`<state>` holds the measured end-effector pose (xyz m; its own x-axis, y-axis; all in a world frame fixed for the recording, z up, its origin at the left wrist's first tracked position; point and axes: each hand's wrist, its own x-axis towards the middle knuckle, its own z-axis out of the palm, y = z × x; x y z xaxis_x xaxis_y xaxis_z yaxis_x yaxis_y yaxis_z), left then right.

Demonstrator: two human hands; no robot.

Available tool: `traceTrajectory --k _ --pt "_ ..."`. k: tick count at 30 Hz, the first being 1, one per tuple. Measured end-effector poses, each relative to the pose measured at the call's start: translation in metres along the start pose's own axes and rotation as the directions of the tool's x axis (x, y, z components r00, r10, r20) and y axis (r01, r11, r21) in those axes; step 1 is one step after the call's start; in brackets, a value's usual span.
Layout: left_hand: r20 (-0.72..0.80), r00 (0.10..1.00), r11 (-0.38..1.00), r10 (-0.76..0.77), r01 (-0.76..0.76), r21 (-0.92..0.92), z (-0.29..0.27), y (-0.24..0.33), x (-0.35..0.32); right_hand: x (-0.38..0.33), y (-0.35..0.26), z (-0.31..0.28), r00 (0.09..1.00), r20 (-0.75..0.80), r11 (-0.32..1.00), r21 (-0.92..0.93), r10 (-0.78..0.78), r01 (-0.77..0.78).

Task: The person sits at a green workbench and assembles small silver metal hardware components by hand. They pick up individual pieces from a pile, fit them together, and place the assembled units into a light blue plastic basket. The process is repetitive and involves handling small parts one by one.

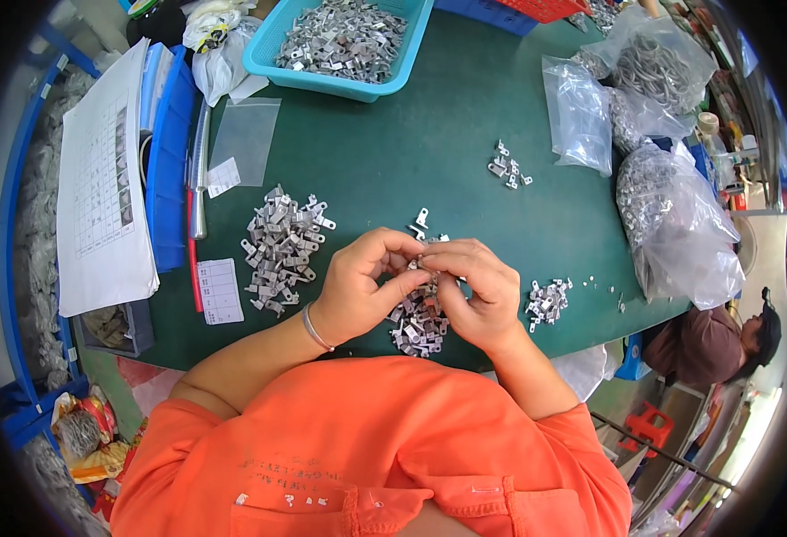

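Our left hand point(358, 286) & right hand point(474, 286) meet, fingers pinched round small metal clips point(422, 262), just above clip pile point(419, 324) on green table point(429, 152). We're prob. mid-fitting two pcs; next needs careful alignment. Bigger pile point(282, 249) left, teal basket point(340, 40) beyond.

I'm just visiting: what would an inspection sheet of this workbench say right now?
Surface: green table, mostly covered.
Job's things: small metal brackets pinched between both hands; bracket pile beneath, larger pile to the left.
Clutter: teal basket of brackets, clear bags of parts, paper sheet.
Grippers: left hand and right hand, fingertips meeting.
Cables: nothing seen.
Surroundings: another person seated lower right.
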<state>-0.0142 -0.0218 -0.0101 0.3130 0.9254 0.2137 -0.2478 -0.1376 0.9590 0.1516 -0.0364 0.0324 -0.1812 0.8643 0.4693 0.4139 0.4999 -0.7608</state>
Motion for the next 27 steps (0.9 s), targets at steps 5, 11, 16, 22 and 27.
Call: traceTrajectory --k 5,11,16,22,27 --pt "0.008 0.999 0.991 0.045 -0.046 0.127 -0.002 0.000 0.002 -0.013 -0.003 -0.003 0.965 0.004 0.964 0.044 0.263 -0.263" --pt "0.121 0.944 0.907 -0.308 0.329 -0.263 -0.004 0.013 0.002 -0.010 -0.004 -0.011 0.681 0.250 0.418 0.631 0.688 -0.654" --pt "0.075 0.942 0.915 -0.327 0.336 -0.224 -0.006 0.011 0.003 -0.008 -0.001 -0.017 0.660 0.311 0.327 0.679 0.683 -0.658" --pt "-0.065 0.951 0.931 -0.302 0.279 -0.234 -0.008 0.006 0.005 0.001 0.043 -0.013 0.992 -0.046 0.946 -0.301 0.115 -0.124" --pt "-0.059 0.950 0.935 -0.307 0.289 -0.205 -0.008 0.007 0.003 0.016 0.072 -0.044 0.988 -0.102 0.832 -0.534 0.116 -0.153"
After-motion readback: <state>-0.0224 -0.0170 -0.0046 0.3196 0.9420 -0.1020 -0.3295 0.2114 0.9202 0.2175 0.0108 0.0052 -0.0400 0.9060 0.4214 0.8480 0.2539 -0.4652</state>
